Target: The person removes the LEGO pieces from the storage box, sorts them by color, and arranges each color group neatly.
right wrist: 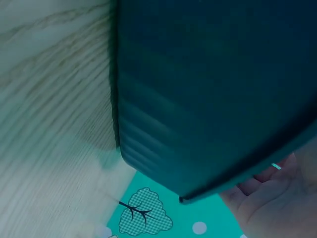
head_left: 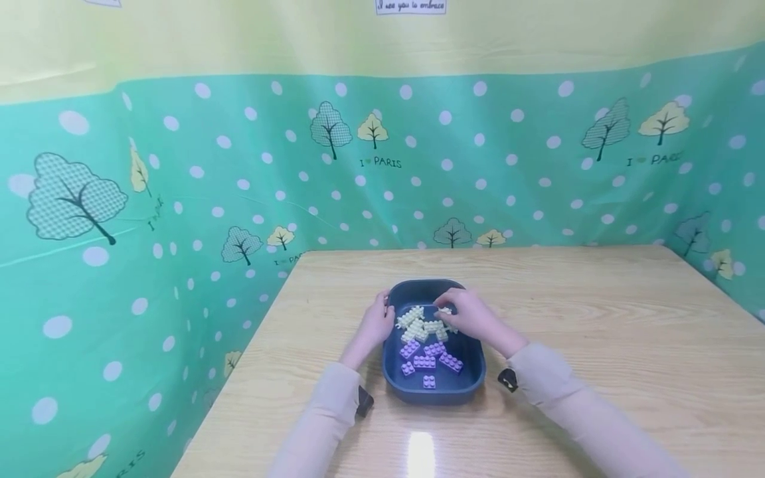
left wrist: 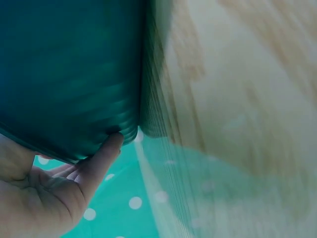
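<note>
A dark blue plastic bin (head_left: 435,397) stands on the table with cream building bricks (head_left: 415,330) heaped toward its far half and several purple building bricks (head_left: 424,362) spread nearer its front. My left hand (head_left: 378,320) grips the bin's left rim; in the left wrist view a finger (left wrist: 101,163) lies along the outer wall. Over the right rim reaches my right hand (head_left: 469,315), its fingers bent down at the cream bricks. Pale brick shows between its thumb and fingers, but I cannot tell whether they pinch it. In the right wrist view the bin's wall hides the fingertips.
The bin rests on a light wood table (head_left: 586,312) that extends to both sides. A green curtain (head_left: 418,166) with dots and trees hangs behind the table and along its left side. Dark wrist devices (head_left: 508,380) sit under both forearms.
</note>
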`<state>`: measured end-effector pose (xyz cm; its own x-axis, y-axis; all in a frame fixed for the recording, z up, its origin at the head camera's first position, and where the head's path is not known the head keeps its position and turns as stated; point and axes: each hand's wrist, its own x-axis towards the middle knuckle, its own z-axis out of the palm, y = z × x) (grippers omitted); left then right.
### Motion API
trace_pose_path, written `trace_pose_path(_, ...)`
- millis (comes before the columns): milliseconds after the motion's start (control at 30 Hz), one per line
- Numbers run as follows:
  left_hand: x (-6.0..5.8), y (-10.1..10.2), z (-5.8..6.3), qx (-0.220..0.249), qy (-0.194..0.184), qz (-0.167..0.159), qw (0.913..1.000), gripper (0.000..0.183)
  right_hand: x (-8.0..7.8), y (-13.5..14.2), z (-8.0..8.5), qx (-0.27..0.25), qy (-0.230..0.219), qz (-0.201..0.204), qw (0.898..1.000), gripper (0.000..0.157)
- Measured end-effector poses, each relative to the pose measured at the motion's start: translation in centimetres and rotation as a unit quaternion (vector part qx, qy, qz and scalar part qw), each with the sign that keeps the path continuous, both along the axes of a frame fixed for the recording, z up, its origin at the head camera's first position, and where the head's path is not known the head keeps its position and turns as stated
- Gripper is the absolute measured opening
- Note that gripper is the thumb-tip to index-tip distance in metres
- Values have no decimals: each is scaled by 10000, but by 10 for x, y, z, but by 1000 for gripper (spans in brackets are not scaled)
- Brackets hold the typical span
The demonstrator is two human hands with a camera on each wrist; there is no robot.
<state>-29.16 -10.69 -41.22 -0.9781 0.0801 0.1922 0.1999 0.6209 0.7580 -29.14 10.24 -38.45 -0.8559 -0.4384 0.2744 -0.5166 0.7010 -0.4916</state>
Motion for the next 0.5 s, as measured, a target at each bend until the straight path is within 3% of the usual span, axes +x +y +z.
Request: trace_pose_path(500,1,-1,1,-27,7,-36,10000,44,-9,-11,-8,322,-89,77,9994,20)
